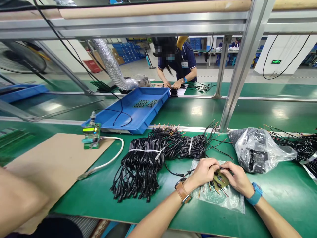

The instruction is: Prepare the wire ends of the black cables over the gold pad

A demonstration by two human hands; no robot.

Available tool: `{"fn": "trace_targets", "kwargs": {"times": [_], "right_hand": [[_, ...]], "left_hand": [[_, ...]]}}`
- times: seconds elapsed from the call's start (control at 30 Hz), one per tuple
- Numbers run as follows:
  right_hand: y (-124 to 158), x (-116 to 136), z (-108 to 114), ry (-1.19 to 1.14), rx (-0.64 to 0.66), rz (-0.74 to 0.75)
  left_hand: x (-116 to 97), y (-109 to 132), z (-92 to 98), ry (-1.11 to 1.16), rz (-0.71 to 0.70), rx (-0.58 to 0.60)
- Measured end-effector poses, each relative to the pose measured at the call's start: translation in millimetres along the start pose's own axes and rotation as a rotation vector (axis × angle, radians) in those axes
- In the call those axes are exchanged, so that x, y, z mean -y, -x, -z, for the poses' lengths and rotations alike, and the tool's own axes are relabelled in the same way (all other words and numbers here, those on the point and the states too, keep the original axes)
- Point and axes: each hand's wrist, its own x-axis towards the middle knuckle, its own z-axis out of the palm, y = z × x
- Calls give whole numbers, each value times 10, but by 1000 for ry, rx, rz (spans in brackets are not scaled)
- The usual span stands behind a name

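My left hand and my right hand meet over a clear plastic bag lying on the green table. Both are closed in a pinch on a small green circuit board with thin wires sticking out of it. A black cable end runs from the left hand toward the bundles. Tied bundles of black cables lie just left of and behind my hands. I wear a brown watch strap on the left wrist and a blue band on the right.
A clear bag of black parts lies right of my hands, more cables beyond it. A small tester board, cardboard sheet and blue tray are on the left. A metal post rises behind. Another person works across the belt.
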Motion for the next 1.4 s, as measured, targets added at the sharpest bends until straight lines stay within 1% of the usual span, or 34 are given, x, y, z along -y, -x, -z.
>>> {"fn": "trace_targets", "kwargs": {"times": [0.3,0.5,0.63,0.73,0.9,1.1,1.2,1.3,1.4], "right_hand": [[1,-26,-117,26,-35,-13],[-35,-36,-15,5,12,-38],[-24,-87,27,-5,-1,-64],[-13,-106,12,-3,-9,-60],[-2,-70,-31,8,5,-24],[-21,-30,-86,46,26,7],[-37,-27,-67,34,15,35],[-40,-38,-21,8,6,45],[-28,-65,6,14,-3,48]], "left_hand": [[34,29,-66,-28,52,-24],[-3,-6,1,-18,60,19],[-25,-20,65,-7,56,62],[-10,-19,65,-21,57,42],[16,2,0,12,78,-2],[43,19,-37,25,84,-5],[22,2,-2,20,88,23],[-24,-23,57,-20,39,78],[-47,-37,105,-60,-6,106]]}}
